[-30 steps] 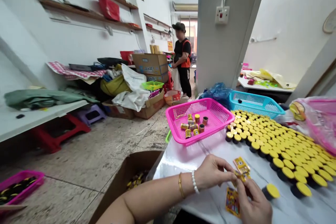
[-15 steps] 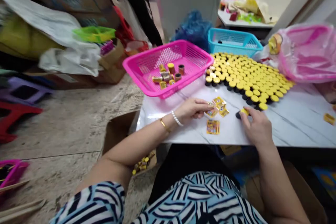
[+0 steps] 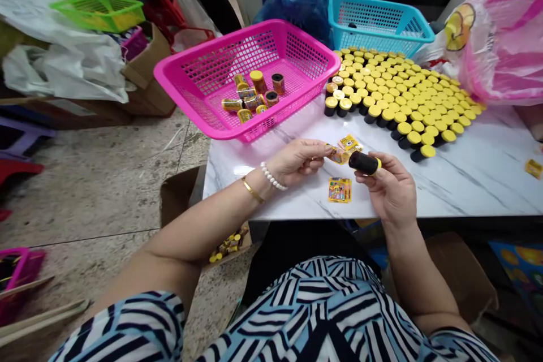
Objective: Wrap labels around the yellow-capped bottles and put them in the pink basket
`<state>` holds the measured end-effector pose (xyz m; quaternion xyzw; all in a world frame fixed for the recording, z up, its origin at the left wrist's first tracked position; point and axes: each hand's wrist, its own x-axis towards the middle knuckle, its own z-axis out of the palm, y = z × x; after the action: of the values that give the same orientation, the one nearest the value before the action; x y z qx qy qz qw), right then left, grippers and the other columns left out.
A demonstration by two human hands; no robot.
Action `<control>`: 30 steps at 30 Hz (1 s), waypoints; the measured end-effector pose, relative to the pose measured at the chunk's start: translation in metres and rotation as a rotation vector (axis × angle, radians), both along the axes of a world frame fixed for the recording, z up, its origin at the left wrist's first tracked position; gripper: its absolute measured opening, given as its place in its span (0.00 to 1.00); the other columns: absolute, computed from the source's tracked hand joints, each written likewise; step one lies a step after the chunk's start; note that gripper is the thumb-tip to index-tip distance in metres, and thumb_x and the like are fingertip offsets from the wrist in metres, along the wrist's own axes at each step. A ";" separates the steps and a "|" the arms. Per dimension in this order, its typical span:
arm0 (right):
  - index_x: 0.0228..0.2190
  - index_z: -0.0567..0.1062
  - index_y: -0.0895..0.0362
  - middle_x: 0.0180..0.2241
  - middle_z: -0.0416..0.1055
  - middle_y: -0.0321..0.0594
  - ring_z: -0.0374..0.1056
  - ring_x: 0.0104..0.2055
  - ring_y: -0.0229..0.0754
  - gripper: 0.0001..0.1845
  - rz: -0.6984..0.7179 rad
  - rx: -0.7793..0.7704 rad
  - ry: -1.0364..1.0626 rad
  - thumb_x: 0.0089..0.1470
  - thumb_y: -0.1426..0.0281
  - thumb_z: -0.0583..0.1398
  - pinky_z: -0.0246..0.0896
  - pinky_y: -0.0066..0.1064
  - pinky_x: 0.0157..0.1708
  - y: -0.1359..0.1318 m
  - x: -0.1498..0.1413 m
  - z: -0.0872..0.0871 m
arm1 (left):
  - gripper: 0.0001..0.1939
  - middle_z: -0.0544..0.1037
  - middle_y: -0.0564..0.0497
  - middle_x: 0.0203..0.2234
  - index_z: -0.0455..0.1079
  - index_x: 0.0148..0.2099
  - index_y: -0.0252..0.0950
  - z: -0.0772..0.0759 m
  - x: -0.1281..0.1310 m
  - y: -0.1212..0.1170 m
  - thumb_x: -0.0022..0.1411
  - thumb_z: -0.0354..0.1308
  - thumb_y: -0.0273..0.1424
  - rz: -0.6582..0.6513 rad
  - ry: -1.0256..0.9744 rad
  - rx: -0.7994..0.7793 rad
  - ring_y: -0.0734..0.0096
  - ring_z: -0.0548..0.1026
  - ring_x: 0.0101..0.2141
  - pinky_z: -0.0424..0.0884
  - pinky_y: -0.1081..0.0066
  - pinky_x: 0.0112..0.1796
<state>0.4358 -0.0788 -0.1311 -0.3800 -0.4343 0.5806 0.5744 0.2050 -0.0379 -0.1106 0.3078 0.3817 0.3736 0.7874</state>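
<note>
Two hands nearly meet: the left hand (image 3: 297, 161) narrowly pinches what looks like a yellow label (image 3: 338, 155), just beside the black yellow-capped jar (image 3: 363, 163) gripped in the right hand (image 3: 388, 189).

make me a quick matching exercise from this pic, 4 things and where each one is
Things:
1. black cylindrical jar with yellow cap
2. small yellow printed paper label
3. bright pink plastic mesh basket
4. turquoise plastic mesh basket

Places:
A. pinched in the left hand
B. beyond the rows of yellow-capped jars
C. held in the right hand
D. holding a small cluster of jars

Pairs: 1-C, 2-A, 3-D, 4-B
</note>
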 end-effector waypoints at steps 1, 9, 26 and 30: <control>0.44 0.81 0.53 0.41 0.82 0.39 0.81 0.33 0.39 0.15 -0.018 0.011 -0.015 0.55 0.64 0.70 0.83 0.35 0.36 0.001 -0.002 -0.002 | 0.17 0.66 0.56 0.18 0.77 0.30 0.31 0.000 0.000 0.000 0.45 0.80 0.34 0.005 -0.008 -0.008 0.86 0.52 0.18 0.37 0.79 0.17; 0.48 0.81 0.51 0.46 0.80 0.41 0.81 0.40 0.43 0.17 -0.123 0.204 -0.260 0.56 0.66 0.70 0.83 0.43 0.45 -0.003 -0.007 -0.003 | 0.16 0.66 0.56 0.19 0.76 0.32 0.31 0.001 0.003 -0.003 0.47 0.78 0.34 0.028 -0.028 0.002 0.85 0.51 0.18 0.38 0.78 0.17; 0.47 0.82 0.51 0.59 0.77 0.49 0.82 0.50 0.52 0.15 0.024 0.988 -0.846 0.57 0.65 0.67 0.82 0.32 0.44 0.079 -0.002 0.041 | 0.26 0.68 0.55 0.16 0.79 0.34 0.32 0.030 -0.006 0.016 0.41 0.76 0.49 0.274 0.160 0.289 0.79 0.61 0.18 0.48 0.74 0.21; 0.44 0.84 0.52 0.49 0.84 0.47 0.85 0.41 0.49 0.17 0.189 0.840 -0.748 0.52 0.60 0.70 0.82 0.26 0.41 0.112 -0.003 0.070 | 0.24 0.68 0.50 0.14 0.76 0.25 0.39 0.050 0.000 0.033 0.31 0.79 0.49 0.387 0.129 0.347 0.74 0.62 0.16 0.49 0.71 0.20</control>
<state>0.4330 0.0335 -0.0607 -0.2581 -0.8337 0.2327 0.4291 0.2046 -0.0052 -0.0606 0.3827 0.4129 0.5568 0.6108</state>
